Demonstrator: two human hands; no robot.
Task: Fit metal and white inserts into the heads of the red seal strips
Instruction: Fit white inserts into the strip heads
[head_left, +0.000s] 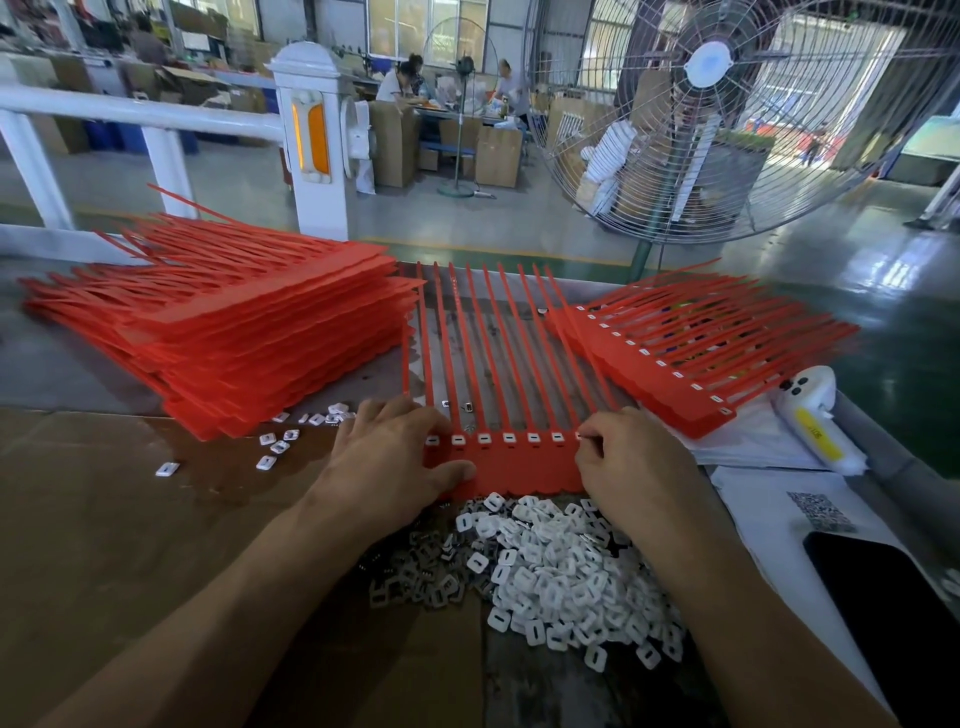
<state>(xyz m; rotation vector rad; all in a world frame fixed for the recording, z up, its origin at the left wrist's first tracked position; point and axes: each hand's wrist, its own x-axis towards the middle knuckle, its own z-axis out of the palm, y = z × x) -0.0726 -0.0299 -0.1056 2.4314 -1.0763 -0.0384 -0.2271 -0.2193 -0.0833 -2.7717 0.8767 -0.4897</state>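
Observation:
A red sheet of joined seal strips (519, 470) lies flat in front of me, its tails pointing away. White inserts sit in several of its heads (506, 439). My left hand (395, 457) rests flat on the sheet's left end, thumb on its near edge. My right hand (631, 462) is at the right end, its fingertips pinching a small piece at the last head; the piece itself is mostly hidden. A heap of white inserts (566, 571) lies just below the sheet, with grey metal inserts (421, 571) to its left.
A tall stack of red strip sheets (234, 332) stands at the left. A sheet with inserts fitted (691, 358) lies at the right. Loose white inserts (280, 447) are scattered left. A white device (810, 415), papers and a black phone (888, 613) lie right. A big fan (727, 104) stands behind.

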